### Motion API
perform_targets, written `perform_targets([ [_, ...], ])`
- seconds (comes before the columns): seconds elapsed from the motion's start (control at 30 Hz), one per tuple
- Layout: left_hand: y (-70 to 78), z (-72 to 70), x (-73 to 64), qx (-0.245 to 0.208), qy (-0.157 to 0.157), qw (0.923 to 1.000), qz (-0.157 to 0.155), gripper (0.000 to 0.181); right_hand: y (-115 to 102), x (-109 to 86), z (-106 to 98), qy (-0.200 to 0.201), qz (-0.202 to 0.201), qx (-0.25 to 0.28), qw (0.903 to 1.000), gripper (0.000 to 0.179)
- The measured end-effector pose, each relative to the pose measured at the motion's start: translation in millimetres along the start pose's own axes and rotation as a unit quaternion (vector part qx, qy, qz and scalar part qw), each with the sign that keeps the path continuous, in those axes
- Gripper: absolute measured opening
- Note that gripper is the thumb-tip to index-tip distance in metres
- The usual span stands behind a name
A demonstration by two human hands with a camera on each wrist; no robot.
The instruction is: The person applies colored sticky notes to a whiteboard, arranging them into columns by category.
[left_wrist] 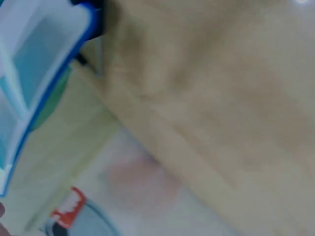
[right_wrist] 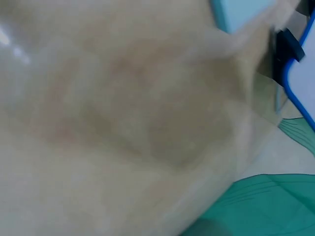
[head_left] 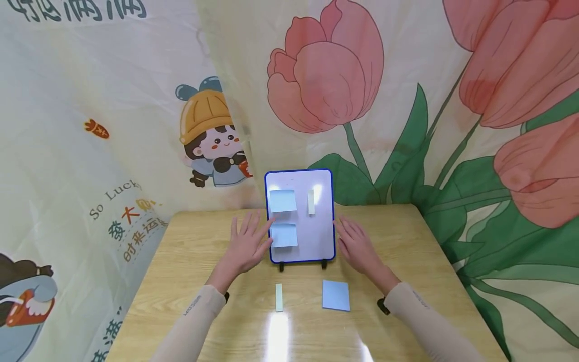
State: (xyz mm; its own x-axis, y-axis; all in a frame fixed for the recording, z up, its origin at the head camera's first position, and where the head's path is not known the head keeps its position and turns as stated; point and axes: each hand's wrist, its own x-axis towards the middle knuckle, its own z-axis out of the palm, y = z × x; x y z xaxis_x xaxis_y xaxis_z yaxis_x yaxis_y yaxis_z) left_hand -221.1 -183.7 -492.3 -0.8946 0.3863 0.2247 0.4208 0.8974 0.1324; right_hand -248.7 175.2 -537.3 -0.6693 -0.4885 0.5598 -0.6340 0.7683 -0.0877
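Note:
A small blue-framed whiteboard stands upright on black feet in the middle of the table. Two light-blue sticky notes, an upper one and a lower one, are stuck to its left half, and a narrow pale strip to its upper right. The left hand, fingers spread, is at the board's left edge, its fingertips overlapping the frame. Beside the right edge is the right hand with fingers extended. Whether either hand actually touches the frame, I cannot tell.
On the wooden table, nearer the person, lie a pale narrow strip pad and a blue sticky-note pad. Behind the table hangs a cloth printed with tulips and cartoon figures. The pad's corner also shows in the right wrist view.

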Motion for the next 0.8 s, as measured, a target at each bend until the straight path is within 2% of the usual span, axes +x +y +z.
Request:
perform_targets([
  [0.17,-22.1,25.9,-44.7,-0.025,-0.006,0.9986,-0.047,0.058,-1,-30.7,2,-0.032,0.076,0.0,0.9966,0.063],
  [0.33,-29.2,48.3,-78.0,-0.031,-0.023,0.9945,-0.098,0.061,0,-59.1,4,-0.066,0.138,-0.005,0.9882,0.067],
  [0.43,-27.3,57.3,-89.7,-0.039,-0.023,0.9921,-0.117,0.063,3,-75.3,5,-0.082,0.163,-0.011,0.9831,0.068],
  [0.6,-23.8,68.8,-106.9,-0.052,-0.016,0.99,-0.13,0.065,7,-93.9,6,-0.099,0.188,-0.013,0.9772,0.072],
  [0.8,-22.2,73.3,-120.6,-0.042,-0.024,0.989,-0.14,0.065,7,-110.5,6,-0.11,0.198,-0.011,0.9739,0.072],
])
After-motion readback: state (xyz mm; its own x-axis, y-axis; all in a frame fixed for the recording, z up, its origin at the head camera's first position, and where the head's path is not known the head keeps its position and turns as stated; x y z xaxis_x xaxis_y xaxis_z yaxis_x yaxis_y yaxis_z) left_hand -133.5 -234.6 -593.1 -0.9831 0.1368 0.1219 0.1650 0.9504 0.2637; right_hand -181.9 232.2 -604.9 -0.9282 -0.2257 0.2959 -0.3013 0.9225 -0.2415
